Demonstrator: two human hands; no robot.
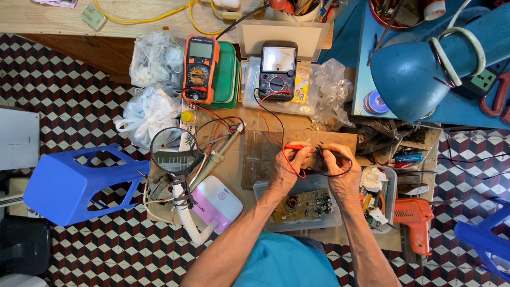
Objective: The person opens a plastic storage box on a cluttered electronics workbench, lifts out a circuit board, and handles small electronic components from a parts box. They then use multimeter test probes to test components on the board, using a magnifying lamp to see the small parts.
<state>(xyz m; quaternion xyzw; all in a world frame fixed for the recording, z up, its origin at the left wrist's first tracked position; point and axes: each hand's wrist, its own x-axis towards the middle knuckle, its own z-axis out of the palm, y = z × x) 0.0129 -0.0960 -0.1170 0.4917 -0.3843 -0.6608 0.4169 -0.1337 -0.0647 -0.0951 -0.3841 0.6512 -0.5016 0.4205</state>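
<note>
Left hand (284, 167) grips red probe (294, 147), right hand (340, 170) black probe (325, 150); testing underway; analogue meter (277, 70) at 12 o'clock

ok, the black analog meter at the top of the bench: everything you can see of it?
The black analog multimeter lies flat, face up, on a clear plastic box, beside the orange digital multimeter. It looks like plastic: a pale dial window on top, a round selector knob below. A red lead and a black lead leave its lower edge toward the left hand and right hand, which hold the probes. Needle position cannot be told.
</note>
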